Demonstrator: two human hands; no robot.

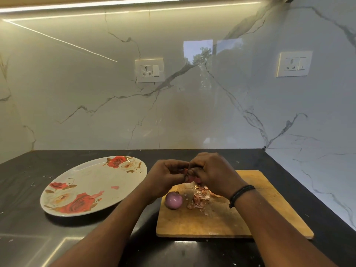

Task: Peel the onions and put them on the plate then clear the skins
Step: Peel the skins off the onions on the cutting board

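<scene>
Both hands meet above the far edge of a wooden cutting board (240, 218). My left hand (165, 176) and my right hand (213, 172) together grip a small red onion (189, 177), mostly hidden by the fingers. A peeled purple onion (173, 200) lies on the board's left part. A pile of dry onion skins (200, 198) lies beside it, under my right hand. A white plate with red roses (92, 185) sits to the left on the black counter, with a scrap of skin (115, 187) on it.
The black counter (38, 228) runs to a marble wall behind and on the right. Small skin flakes are scattered on the counter. Two wall sockets (149, 70) (293, 64) sit high on the wall.
</scene>
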